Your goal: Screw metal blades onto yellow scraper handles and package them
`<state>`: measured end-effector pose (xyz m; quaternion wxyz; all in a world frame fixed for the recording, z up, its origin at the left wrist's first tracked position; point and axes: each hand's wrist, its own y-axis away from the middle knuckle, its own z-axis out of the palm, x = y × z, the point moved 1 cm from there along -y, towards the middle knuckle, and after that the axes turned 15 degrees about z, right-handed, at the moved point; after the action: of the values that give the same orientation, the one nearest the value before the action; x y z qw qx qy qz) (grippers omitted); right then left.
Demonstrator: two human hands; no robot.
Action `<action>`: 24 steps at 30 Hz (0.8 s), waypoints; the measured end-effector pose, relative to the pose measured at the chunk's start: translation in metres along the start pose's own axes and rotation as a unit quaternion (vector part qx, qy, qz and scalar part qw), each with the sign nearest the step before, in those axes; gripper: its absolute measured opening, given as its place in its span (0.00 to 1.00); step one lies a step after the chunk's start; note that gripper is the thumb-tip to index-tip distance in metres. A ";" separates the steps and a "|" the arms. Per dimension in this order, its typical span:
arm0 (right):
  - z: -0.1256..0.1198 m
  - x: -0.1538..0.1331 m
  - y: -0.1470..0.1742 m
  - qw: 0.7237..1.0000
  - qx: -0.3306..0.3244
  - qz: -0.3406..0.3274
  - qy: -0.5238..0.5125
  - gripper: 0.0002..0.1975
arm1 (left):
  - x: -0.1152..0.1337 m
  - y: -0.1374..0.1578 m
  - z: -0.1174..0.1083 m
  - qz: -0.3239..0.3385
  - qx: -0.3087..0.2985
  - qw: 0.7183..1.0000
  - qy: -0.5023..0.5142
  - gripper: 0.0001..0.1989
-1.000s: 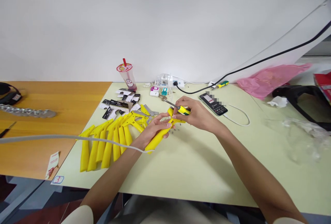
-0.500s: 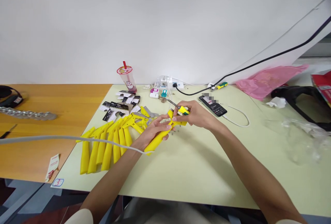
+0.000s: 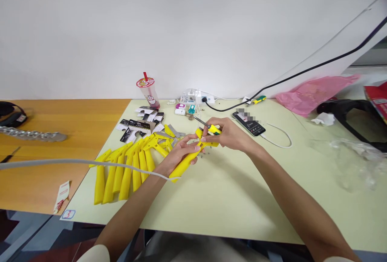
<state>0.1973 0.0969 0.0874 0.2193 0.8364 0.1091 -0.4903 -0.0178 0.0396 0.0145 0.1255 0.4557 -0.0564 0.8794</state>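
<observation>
My left hand [image 3: 182, 151] is wrapped round the grip of a yellow plastic scraper handle [image 3: 181, 168], its head end tilted up and away. At that head, the thumb and fingertips of my right hand [image 3: 227, 133] are pinched close to the plastic; anything small between them is hidden. Tucked in the same right hand is a screwdriver [image 3: 214, 129] with a yellow and green grip, its shaft pointing up and left, clear of the handle. Left of my hands lie several more yellow handles [image 3: 123, 173] in a row, with grey metal blades [image 3: 174, 130] and loose yellow head pieces behind them.
Black and white cards [image 3: 139, 125] are heaped behind the handles, near a drink cup [image 3: 149, 92]. A power strip [image 3: 196, 100] stands by the wall. To the right are a phone [image 3: 248, 123] on a cable, a second screwdriver [image 3: 259, 99] and a pink bag [image 3: 314, 94].
</observation>
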 end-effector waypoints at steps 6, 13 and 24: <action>0.002 -0.003 0.002 1.000 0.010 0.004 0.008 0.22 | 0.000 0.001 0.001 0.022 -0.011 1.000 -0.018 0.26; 0.004 -0.006 0.003 0.999 0.038 0.028 0.027 0.25 | 0.000 0.002 0.002 0.030 -0.017 0.999 -0.023 0.25; -0.012 -0.007 0.009 0.987 0.139 -0.009 0.084 0.28 | 0.001 -0.004 0.003 -0.027 0.102 0.986 0.129 0.28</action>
<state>0.2065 0.0944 0.1014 0.0866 0.8960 0.0658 -0.4305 -0.0151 0.0428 0.0169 0.1086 0.3503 0.0631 0.9282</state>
